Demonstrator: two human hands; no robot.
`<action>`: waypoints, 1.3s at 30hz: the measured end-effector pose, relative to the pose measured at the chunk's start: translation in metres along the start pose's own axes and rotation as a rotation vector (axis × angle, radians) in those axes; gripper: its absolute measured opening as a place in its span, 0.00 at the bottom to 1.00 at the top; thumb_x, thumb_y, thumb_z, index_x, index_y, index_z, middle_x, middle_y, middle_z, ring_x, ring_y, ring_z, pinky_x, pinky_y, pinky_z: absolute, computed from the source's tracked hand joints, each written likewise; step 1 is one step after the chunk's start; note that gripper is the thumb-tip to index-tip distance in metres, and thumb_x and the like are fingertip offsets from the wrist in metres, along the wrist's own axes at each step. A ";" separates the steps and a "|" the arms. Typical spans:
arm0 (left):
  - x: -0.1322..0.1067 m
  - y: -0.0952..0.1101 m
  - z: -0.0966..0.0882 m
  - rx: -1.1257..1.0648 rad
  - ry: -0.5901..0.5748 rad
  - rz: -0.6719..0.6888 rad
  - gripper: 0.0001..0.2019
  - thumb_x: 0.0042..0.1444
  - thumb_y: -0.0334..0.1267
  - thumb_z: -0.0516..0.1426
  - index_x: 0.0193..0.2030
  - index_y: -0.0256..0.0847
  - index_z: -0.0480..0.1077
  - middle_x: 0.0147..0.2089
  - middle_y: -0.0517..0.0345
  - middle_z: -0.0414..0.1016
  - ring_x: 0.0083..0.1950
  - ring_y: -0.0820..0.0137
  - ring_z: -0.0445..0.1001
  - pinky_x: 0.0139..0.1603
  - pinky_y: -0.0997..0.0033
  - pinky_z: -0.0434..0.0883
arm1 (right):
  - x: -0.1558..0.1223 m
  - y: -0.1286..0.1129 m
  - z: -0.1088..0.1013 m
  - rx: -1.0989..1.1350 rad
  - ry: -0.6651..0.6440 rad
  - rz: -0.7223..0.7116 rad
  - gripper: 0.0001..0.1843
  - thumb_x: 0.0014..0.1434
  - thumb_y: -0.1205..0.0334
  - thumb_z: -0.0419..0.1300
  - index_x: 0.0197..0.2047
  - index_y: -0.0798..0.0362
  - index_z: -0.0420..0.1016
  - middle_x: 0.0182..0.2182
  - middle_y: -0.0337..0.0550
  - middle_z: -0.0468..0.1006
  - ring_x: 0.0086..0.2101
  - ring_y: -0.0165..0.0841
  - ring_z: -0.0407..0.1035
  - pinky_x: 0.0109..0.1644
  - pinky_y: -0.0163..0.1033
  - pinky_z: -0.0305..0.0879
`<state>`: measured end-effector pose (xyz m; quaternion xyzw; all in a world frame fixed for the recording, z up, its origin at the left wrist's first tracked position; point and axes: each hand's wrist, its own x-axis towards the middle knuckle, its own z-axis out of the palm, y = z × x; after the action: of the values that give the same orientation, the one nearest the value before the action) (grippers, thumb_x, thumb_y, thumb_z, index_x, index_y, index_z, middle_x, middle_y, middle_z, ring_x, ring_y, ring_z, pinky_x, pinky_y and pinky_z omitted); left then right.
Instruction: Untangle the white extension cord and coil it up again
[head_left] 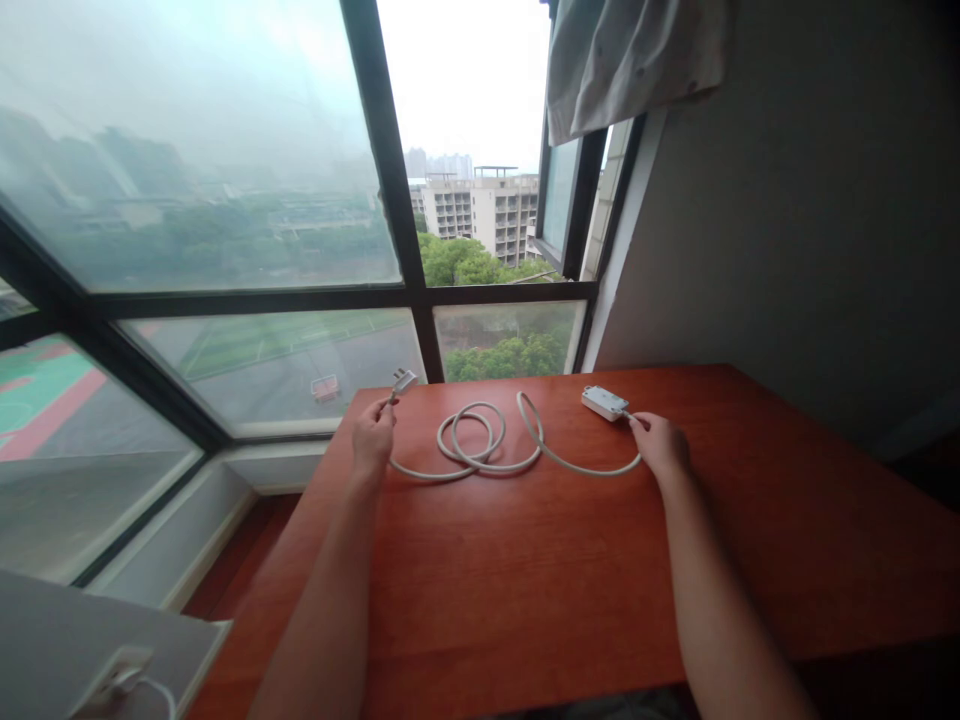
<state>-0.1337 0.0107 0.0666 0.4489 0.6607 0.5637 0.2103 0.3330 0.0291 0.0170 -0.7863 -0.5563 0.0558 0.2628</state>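
Observation:
A white power cord (pixel 480 447) lies in loose loops on a reddish wooden table (pixel 525 560). My left hand (pixel 373 435) is closed around the cord just behind its plug (pixel 403 381), which is lifted at the table's far left corner. My right hand (pixel 660 443) pinches the cord next to the small white socket box (pixel 604 402), which rests flat on the table near the far edge.
Large windows with dark frames (pixel 405 250) stand behind the table. A grey wall (pixel 810 200) rises at the right, with a curtain (pixel 630 60) bunched above. A white wall outlet with a cable (pixel 112 680) sits at the lower left.

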 end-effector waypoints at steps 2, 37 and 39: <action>-0.002 -0.001 0.004 0.068 -0.021 0.032 0.19 0.54 0.44 0.51 0.44 0.33 0.74 0.23 0.64 0.61 0.19 0.76 0.56 0.19 0.76 0.53 | -0.002 -0.004 0.000 -0.030 -0.025 -0.009 0.17 0.61 0.58 0.54 0.47 0.51 0.80 0.43 0.50 0.81 0.42 0.42 0.74 0.39 0.39 0.64; -0.032 0.022 0.034 -0.081 -0.279 0.126 0.15 0.54 0.43 0.55 0.41 0.37 0.76 0.23 0.63 0.64 0.21 0.74 0.57 0.23 0.75 0.55 | -0.150 -0.170 0.037 -0.030 -0.139 -1.048 0.17 0.65 0.69 0.48 0.53 0.51 0.71 0.47 0.50 0.76 0.49 0.46 0.63 0.51 0.51 0.61; -0.032 0.023 0.034 -0.108 -0.290 0.115 0.15 0.53 0.44 0.56 0.41 0.37 0.76 0.23 0.63 0.63 0.21 0.75 0.56 0.23 0.76 0.54 | -0.149 -0.168 0.034 -0.045 -0.154 -1.016 0.16 0.64 0.70 0.49 0.51 0.50 0.71 0.42 0.49 0.77 0.45 0.44 0.64 0.49 0.50 0.61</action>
<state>-0.0821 0.0021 0.0713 0.5506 0.5654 0.5387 0.2949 0.1219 -0.0524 0.0375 -0.4156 -0.8871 -0.0332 0.1983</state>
